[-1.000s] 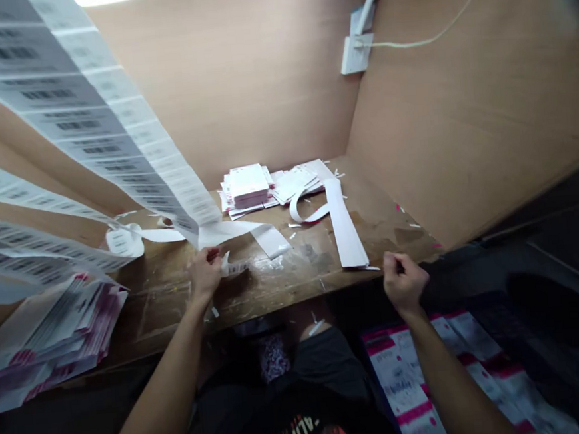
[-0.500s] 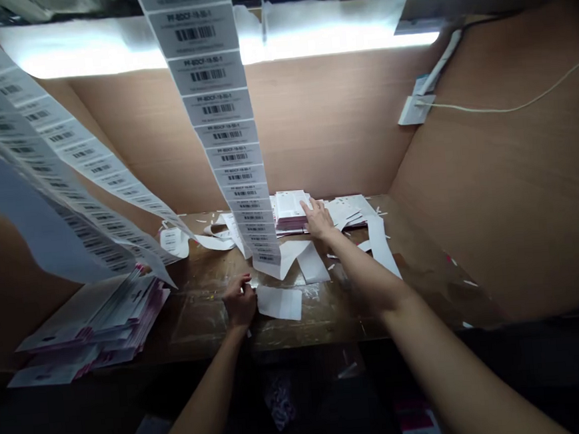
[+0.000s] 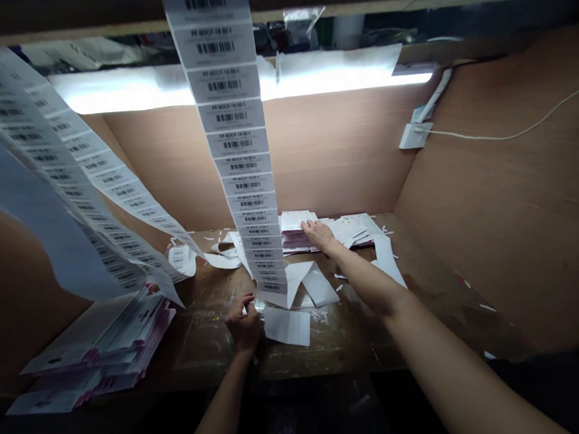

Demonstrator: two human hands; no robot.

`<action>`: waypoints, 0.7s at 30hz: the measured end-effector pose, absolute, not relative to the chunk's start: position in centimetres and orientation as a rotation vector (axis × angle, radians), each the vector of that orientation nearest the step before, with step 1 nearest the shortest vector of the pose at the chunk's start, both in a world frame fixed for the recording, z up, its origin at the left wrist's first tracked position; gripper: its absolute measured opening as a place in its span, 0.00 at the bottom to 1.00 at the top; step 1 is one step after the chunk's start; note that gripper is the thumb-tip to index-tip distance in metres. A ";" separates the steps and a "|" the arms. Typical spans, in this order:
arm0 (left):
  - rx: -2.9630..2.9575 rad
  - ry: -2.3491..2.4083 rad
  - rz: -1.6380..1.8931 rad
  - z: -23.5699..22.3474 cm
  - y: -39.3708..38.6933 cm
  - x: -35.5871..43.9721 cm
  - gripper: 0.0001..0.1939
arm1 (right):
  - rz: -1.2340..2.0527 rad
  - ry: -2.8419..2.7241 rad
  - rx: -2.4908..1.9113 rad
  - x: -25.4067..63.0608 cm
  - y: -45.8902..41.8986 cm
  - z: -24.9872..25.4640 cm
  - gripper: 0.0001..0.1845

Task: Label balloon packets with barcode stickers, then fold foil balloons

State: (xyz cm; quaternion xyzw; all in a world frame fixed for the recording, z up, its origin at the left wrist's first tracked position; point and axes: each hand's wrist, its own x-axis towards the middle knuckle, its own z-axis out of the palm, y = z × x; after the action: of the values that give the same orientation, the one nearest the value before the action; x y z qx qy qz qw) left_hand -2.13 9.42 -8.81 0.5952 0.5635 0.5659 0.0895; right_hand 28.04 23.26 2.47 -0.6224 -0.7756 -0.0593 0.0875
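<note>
My right hand (image 3: 320, 236) reaches to the back of the table, its fingers bent over the right edge of a stack of flat white packets (image 3: 294, 222) with pinkish edges. It appears to grip the top packet; the fingertips' undersides are hidden. Near the front, my left hand (image 3: 244, 323) rests closed, thumb and forefinger curled together; whether anything small sits between them is unclear. Just right of it lies a blank white paper piece (image 3: 288, 327). A long strip of barcode labels (image 3: 238, 144) hangs down in front of me, its lower end folding onto the table.
More label strips (image 3: 74, 187) hang at the left, above a pile of white hang-hole packets (image 3: 94, 349). Loose white sheets (image 3: 353, 229) lie right of the stack, beside a paper strip (image 3: 387, 261). A white power socket (image 3: 415, 136) with a cable is on the right wall.
The view has tilted up, so everything sits lower in the picture. My right hand's fingers have drawn closer together at the stack. My left hand stays closed beside the paper piece.
</note>
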 end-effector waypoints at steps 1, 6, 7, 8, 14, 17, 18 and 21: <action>1.757 1.680 1.719 -8.4 9.2 -2.2 0.10 | -0.190 -2.279 -1.862 27.6 23.1 3.2 0.22; 1.671 1.605 1.963 -5.2 4.9 -2.5 0.08 | -0.284 -2.052 -1.919 29.5 18.9 8.0 0.23; 1.681 1.522 1.970 -4.4 3.6 -2.2 0.08 | -0.291 -2.013 -1.924 30.8 16.9 8.9 0.22; 1.694 1.422 1.957 -3.6 2.3 -1.7 0.08 | -0.285 -1.983 -1.929 32.3 14.5 9.6 0.21; 1.764 0.928 1.434 0.3 -0.8 4.4 0.37 | 0.374 -2.191 -1.595 36.5 -2.5 11.3 0.17; 1.702 0.798 1.056 -1.0 -0.7 7.5 0.22 | 0.580 -2.203 -1.513 34.3 -6.5 10.3 0.17; 1.651 0.795 1.003 -1.9 -0.7 8.2 0.15 | 0.549 -2.153 -1.519 33.6 -7.3 10.1 0.16; 1.476 0.915 1.050 -4.7 -0.8 9.4 0.08 | 0.358 -1.936 -1.437 32.5 -10.2 10.6 0.25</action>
State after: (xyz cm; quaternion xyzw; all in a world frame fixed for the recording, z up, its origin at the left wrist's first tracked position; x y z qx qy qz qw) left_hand 9.37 -0.84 -4.65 0.6178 0.3830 0.4396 0.5277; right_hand 32.49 -10.16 10.59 -0.5533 -0.7455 0.1380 0.3450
